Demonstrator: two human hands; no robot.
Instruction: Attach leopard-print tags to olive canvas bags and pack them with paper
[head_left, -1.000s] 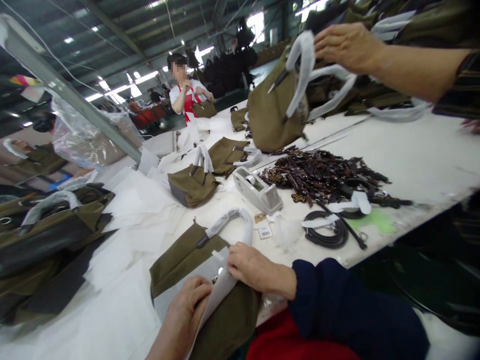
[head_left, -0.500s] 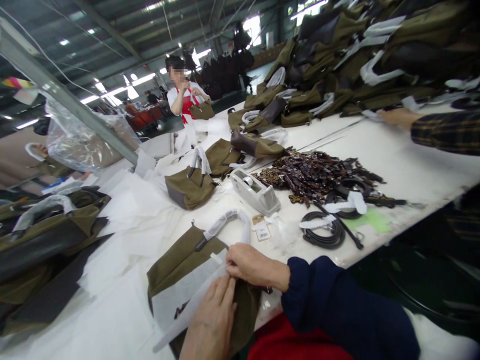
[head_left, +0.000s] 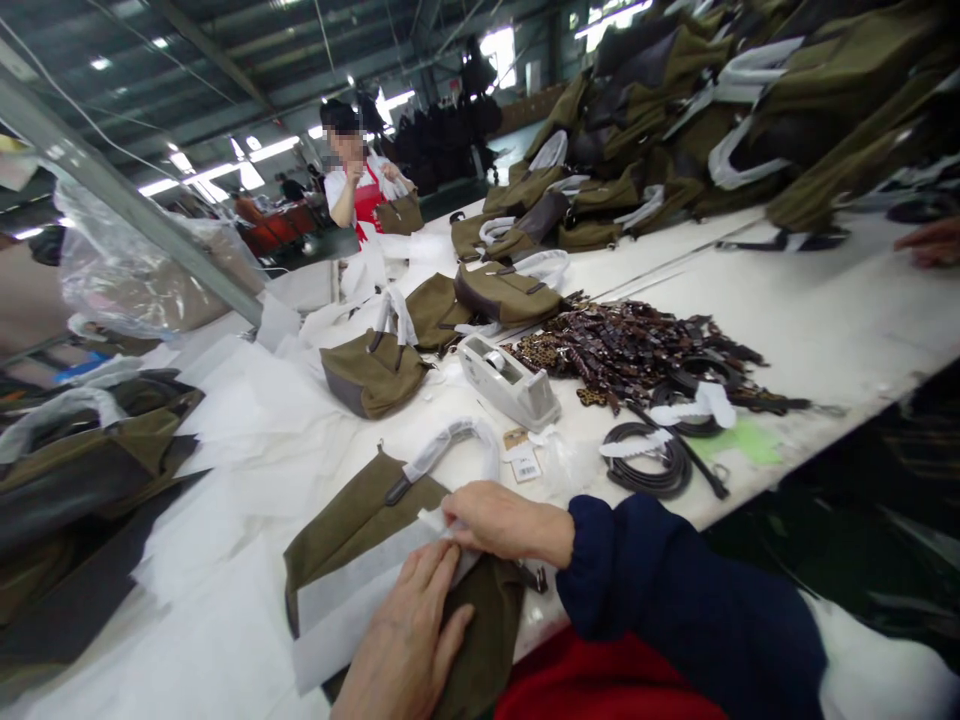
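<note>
An olive green handbag [head_left: 337,520] lies on the table in front of me, its handle [head_left: 442,445] wrapped in white paper or film. Across the bag stretches a folded strip of white tissue paper [head_left: 352,580]. My left hand [head_left: 405,630] rests on this paper with fingers stretched out and the thumb apart. Just beyond its fingertips, my right hand [head_left: 502,520] is closed in a pinch on the upper end of the tissue paper. A small dark clasp [head_left: 534,577] shows at the bag's right edge.
Nearby stand a grey tape dispenser [head_left: 506,380], a paper tag [head_left: 522,455], a coiled black strap [head_left: 646,460] and a heap of brown straps [head_left: 637,350]. White sheets [head_left: 232,500] lie left. Bags [head_left: 645,130] are piled behind. A co-worker's hand [head_left: 930,243] is at right.
The tissue paper is folded over further, hiding the dark mark that showed on it. Both hands shifted slightly. At the right, the co-worker's arm drew back, and a bag hangs off the pile there.
</note>
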